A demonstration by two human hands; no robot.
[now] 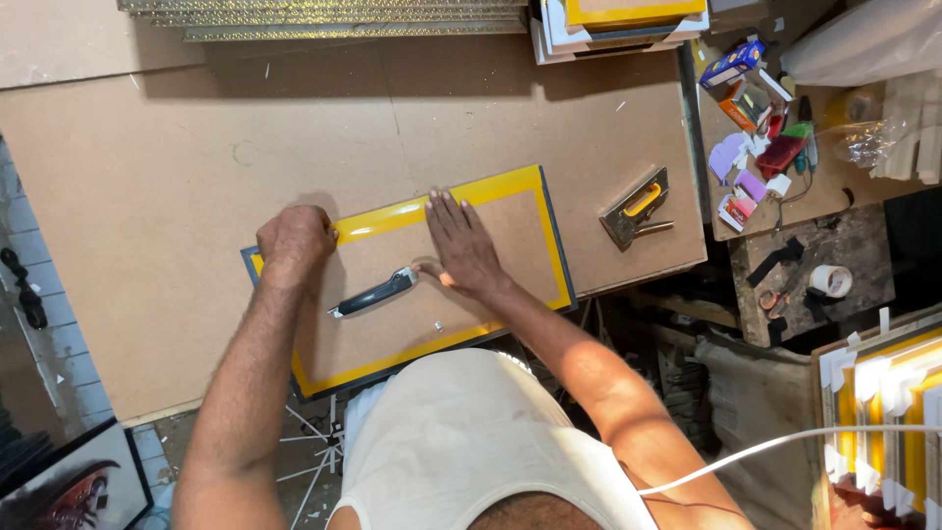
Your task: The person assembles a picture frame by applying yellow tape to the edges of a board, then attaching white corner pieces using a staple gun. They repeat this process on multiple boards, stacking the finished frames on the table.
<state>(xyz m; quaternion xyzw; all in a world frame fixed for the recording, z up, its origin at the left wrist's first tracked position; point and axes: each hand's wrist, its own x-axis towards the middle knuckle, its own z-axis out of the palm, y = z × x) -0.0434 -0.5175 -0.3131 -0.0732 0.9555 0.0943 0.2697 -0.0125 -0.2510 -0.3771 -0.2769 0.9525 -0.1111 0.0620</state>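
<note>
Brown backing board [392, 294], edged in yellow and set in a dark frame [557, 245], lay face-down on the counter [177, 177] under both hands. The right hand [461, 245] was pressed flat on the board, fingers [444, 211] spread wide and holding nothing. The left hand [292, 243] was curled into a closed fist on the yellow border at the frame's far-left edge; whether anything lay inside it could not be told. A utility knife [375, 293] with a dark handle rested loose on the board, just beside the right thumb and between the two hands, touched by neither. A small metal piece [439, 326] lay on the board nearer the body. Well to the right of the right hand sat a staple gun [638, 208] on the counter.

Judgement: the board would seat well if the flat palm kept even pressure while the fist steadied the frame's edge, with the knife kept clear of the fingers.
</note>
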